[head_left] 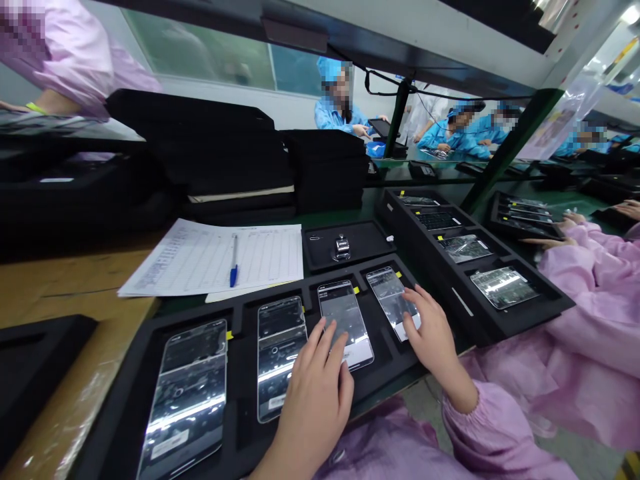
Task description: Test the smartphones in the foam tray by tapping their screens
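A black foam tray (240,313) in front of me holds several phones lying face up in their slots. My left hand (313,393) lies flat with its fingertips on the third phone (345,320) from the left. My right hand (433,333) rests with spread fingers on the rightmost phone (390,293). Neither hand grips anything. Two more phones (190,393) (280,353) lie untouched at the left of the tray.
A printed sheet (210,257) with a blue pen (233,263) lies behind the tray. A small black tray (360,233) carries a metal tally counter (342,247). Another phone tray (450,267) stands at right, beside a neighbour's pink sleeve (590,293). Stacked black trays (220,153) stand at the back.
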Demonstrator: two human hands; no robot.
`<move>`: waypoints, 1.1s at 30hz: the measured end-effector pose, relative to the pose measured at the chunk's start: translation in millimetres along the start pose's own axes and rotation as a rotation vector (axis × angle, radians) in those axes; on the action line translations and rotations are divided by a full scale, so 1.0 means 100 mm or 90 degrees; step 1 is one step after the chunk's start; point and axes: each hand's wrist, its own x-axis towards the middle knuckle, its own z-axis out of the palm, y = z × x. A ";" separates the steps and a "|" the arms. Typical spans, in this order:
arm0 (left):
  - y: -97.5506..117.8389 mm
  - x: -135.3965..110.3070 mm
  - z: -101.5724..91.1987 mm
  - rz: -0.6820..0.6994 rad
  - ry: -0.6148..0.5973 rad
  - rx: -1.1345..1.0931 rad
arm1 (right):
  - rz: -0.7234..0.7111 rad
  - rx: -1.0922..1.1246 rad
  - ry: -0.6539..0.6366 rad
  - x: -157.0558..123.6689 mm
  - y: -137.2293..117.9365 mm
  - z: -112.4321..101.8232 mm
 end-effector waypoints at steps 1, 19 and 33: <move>0.00 0.00 0.00 0.000 -0.003 0.003 | 0.000 0.001 -0.001 0.00 0.00 0.00; 0.01 0.00 0.03 0.008 -0.068 0.009 | 0.008 -0.022 0.002 -0.01 0.02 0.02; -0.01 -0.04 0.04 -0.017 -0.050 -0.004 | 0.003 0.004 0.017 -0.01 0.03 0.03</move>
